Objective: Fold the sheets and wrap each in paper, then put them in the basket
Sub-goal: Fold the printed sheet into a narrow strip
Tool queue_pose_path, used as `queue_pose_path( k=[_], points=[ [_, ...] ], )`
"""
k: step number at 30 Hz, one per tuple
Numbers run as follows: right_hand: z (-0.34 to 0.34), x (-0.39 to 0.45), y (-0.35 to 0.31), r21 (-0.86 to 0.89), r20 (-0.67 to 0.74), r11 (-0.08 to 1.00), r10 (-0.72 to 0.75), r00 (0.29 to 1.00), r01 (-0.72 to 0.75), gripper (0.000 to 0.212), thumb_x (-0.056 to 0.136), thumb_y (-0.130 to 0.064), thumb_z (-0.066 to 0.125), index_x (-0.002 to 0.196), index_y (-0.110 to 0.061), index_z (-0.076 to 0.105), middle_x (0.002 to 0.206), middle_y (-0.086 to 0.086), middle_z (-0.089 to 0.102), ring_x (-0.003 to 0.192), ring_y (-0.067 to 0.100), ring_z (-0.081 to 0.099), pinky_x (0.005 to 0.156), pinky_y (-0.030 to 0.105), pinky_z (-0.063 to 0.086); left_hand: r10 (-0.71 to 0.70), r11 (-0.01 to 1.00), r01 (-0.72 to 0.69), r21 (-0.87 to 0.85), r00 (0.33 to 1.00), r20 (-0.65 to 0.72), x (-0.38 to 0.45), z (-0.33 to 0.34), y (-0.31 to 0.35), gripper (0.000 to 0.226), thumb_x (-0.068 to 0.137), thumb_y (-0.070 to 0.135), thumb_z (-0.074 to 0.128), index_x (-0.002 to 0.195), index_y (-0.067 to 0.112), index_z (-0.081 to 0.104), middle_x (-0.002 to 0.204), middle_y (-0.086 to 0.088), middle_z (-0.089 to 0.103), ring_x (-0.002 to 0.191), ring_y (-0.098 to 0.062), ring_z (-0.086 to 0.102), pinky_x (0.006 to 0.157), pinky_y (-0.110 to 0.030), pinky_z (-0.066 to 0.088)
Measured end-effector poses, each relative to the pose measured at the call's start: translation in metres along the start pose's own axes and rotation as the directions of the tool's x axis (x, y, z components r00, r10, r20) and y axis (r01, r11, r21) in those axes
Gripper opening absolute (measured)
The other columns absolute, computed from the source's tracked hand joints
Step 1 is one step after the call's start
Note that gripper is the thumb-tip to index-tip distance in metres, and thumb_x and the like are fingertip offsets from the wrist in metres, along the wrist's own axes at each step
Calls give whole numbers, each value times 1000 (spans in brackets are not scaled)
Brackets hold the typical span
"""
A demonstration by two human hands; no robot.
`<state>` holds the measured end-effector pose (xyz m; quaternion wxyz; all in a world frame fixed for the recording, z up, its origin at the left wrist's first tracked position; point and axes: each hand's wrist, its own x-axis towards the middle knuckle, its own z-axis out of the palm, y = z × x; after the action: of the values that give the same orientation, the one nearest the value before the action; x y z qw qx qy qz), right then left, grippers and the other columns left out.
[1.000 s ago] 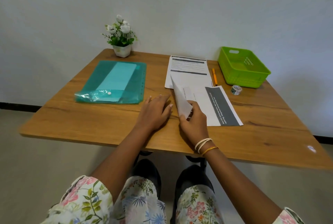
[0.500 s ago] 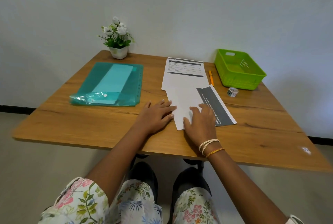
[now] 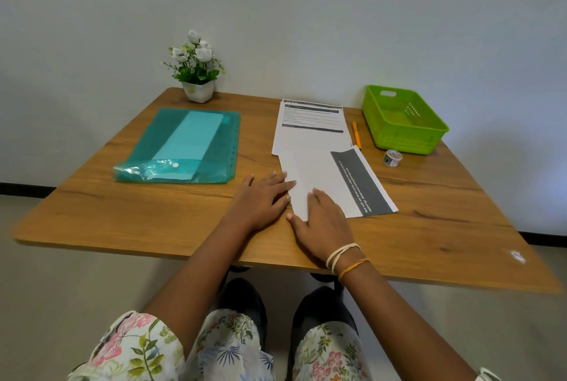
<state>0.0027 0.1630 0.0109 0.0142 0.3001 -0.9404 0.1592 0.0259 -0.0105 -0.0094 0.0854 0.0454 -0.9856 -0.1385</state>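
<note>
Right hand [image 3: 322, 221]: flat, palm down, fingers straight, pressing the near corner of the folded sheet [image 3: 325, 181]; thread bands at the wrist.
Left hand [image 3: 264, 196]: flat on the table [image 3: 122, 221], fingers straight, tips touching the sheet's left edge. Neither hand grips anything; the two lie close side by side, not touching.

Folded sheet: lies flat under and just beyond the right hand, white face up, a dark grey printed strip along its right side. Its far end overlaps the stack below.

Stack of printed sheets [image 3: 310, 129]: beyond both hands, unfolded, dark header bars near the far edge.

Orange pen [image 3: 356, 133]: just right of that stack, between it and the basket.

Green basket [image 3: 402, 120]: beyond and to the right of the right hand, near the table's far right corner, nothing visible inside.

Tape roll [image 3: 392, 157]: just in front of the basket, right of the folded sheet, apart from both.

Teal plastic folder [image 3: 184, 147]: beyond and left of the left hand, holding a paler sheet of paper.

Potted white flowers [image 3: 194, 71]: beyond the folder, at the wall.
</note>
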Motion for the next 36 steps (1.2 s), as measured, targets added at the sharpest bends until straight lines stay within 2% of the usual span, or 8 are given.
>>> queue_pose_path(
  k=[6,9,14,21,25,30,33,36],
  points=[
    [-4,4,0,90,-66,996,22,998,-16,54,91,-46,49,130,-9,50,138,8,46,125,22,44,103,32,39,-4,1000,4,-1,1000,-12,0,2,-1,48,99,49,32,147,41,32,158,11,25,146,-8,18,118,-47,8],
    [-1,3,-4,117,-65,993,37,997,-30,60,88,-51,50,133,-12,47,139,7,44,128,23,41,107,34,38,-12,1000,12,-9,1000,-25,0,3,-1,50,99,49,32,148,40,30,158,10,25,146,-8,19,118,-47,9],
    [4,5,-7,130,-74,991,49,996,-39,53,89,-37,49,136,-13,46,141,9,43,131,24,37,111,38,33,-57,998,56,-24,996,-70,-1,0,2,58,98,50,35,152,32,24,157,7,30,144,-9,24,118,-42,13],
    [0,-1,-5,114,-326,989,-56,944,98,22,77,-27,60,89,-11,69,84,5,69,78,21,63,71,34,55,-102,990,86,-113,985,-143,-5,-6,6,57,99,43,41,150,21,29,151,3,41,138,-13,36,118,-40,24],
    [-3,3,7,82,-331,985,-117,936,152,20,83,-24,62,98,-13,71,93,5,73,83,21,67,85,35,54,-103,989,85,-117,982,-156,-6,-7,7,53,99,39,42,148,21,33,148,1,45,137,-15,39,117,-40,24],
    [-5,3,8,443,-377,887,54,925,129,25,96,-11,50,114,-15,66,111,-1,68,99,7,61,86,15,46,-85,993,69,-101,982,-168,-4,-7,8,54,98,40,44,147,21,32,144,0,50,133,-15,43,114,-40,27],
    [-6,6,6,602,-406,797,265,875,38,23,99,-14,46,114,-8,62,110,10,66,100,19,61,77,21,47,-109,986,79,-147,972,-207,-3,-8,14,67,97,38,47,153,20,16,138,-4,55,125,-18,50,111,-42,30],
    [-4,8,8,766,-316,639,468,825,-69,29,98,-14,46,127,-10,50,123,12,58,111,27,57,78,27,52,-105,978,62,-198,971,-215,1,-5,28,71,98,37,45,154,21,5,131,-2,57,121,-16,51,112,-42,29]
  ],
)
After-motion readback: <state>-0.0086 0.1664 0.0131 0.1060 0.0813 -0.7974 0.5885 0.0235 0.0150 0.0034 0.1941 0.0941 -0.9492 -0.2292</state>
